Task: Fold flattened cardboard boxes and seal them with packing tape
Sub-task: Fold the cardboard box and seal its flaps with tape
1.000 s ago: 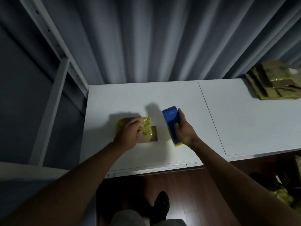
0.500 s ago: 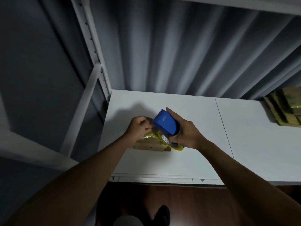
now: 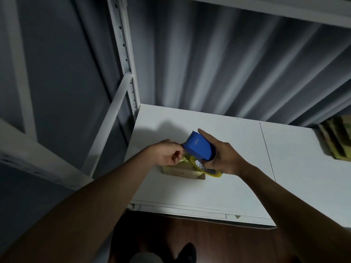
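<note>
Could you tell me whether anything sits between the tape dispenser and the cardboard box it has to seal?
Nothing visible does: the right hand holds the blue tape dispenser directly over the cardboard box, and the left hand pinches at its front edge.

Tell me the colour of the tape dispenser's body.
Blue tape dispenser, clearest in the head view.

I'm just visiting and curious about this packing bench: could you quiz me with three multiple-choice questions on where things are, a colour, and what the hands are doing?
1. Where is the stack of flat cardboard?
A. far right of the table
B. on the floor
C. under the left hand

2. What colour is the tape dispenser?
A. red
B. blue
C. white

3. What is the right hand doing?
A. resting flat
B. gripping the dispenser
C. hanging idle

Answers: 1 A, it lies at the table's right edge. 2 B, its body is plainly blue. 3 B, its fingers wrap the dispenser over the small box.
</note>
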